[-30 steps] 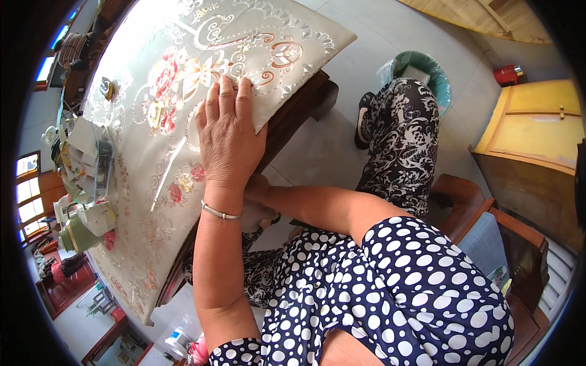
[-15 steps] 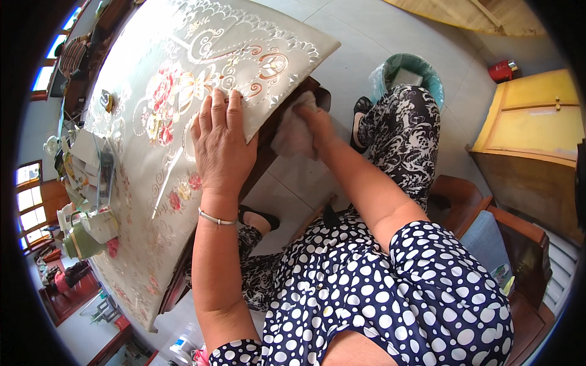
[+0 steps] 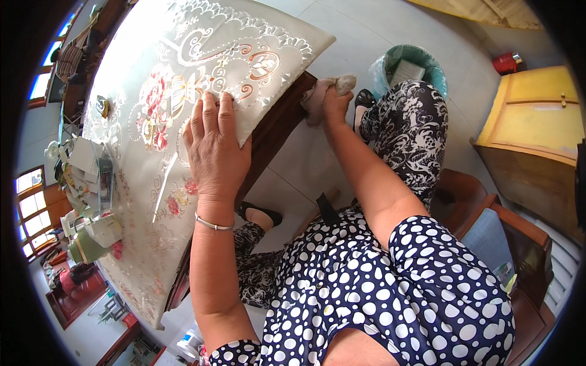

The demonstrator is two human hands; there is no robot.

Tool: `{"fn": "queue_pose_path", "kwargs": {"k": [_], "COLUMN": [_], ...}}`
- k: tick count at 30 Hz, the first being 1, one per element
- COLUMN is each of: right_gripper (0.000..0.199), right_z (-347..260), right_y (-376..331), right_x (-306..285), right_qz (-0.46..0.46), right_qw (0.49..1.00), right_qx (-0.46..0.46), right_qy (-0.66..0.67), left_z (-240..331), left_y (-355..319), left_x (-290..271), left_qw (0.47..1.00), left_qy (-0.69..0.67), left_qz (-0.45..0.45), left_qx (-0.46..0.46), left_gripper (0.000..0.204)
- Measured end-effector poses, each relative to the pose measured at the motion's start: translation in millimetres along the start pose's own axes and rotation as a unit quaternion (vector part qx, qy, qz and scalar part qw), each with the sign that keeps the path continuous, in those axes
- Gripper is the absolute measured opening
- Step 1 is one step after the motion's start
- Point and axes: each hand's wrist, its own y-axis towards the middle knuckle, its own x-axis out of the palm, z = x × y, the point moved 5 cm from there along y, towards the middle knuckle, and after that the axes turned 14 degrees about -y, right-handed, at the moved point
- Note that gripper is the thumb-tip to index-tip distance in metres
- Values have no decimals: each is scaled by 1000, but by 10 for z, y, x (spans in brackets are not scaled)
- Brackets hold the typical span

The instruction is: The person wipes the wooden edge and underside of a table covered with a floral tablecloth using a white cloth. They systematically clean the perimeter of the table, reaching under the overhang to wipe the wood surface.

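My left hand (image 3: pixel 218 150) lies on the pale floral tablecloth (image 3: pixel 137 210), fingers stretched toward the far side near the table's edge. Its thumb is beside the cloth's border, where the tablecloth's edge is pushed back and the dark wooden table side (image 3: pixel 273 135) shows. In my right hand (image 3: pixel 336 108) is a crumpled greyish-pink rag (image 3: pixel 315 102), at the table's corner just off the wood. My fingers are closed around it, and part of the rag sticks out past them on the far side. Whether the rag touches the wood I cannot tell.
A bin with a green liner (image 3: pixel 379 78) stands on the floor beyond my right knee. A yellow cabinet (image 3: pixel 528 113) and a red can (image 3: pixel 506 63) are at the right. A wooden chair (image 3: pixel 519 235) is behind my right side. A green jug (image 3: pixel 85 246) stands at the table's left.
My right hand has moved with the rag away from me and to the right, out from beside the table's side to its corner. The left hand has shifted slightly left.
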Motion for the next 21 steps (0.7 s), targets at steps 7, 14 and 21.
{"fn": "queue_pose_path", "kwargs": {"k": [7, 14, 21], "right_gripper": [59, 57, 48], "right_z": [1091, 1010, 1212], "right_y": [-515, -1635, -1276], "right_x": [453, 223, 382], "right_qz": [-130, -376, -434], "right_qw": [974, 886, 823], "right_qx": [28, 91, -33], "right_qy": [-184, -255, -364], "left_z": [15, 38, 137], "left_y": [31, -28, 51], "left_x": [-19, -27, -52], "left_qw": [1000, 1000, 1000], "left_qy": [10, 12, 16], "left_qz": [-6, -10, -15], "left_qx": [-4, -10, 0], "left_gripper": [78, 78, 79]}}
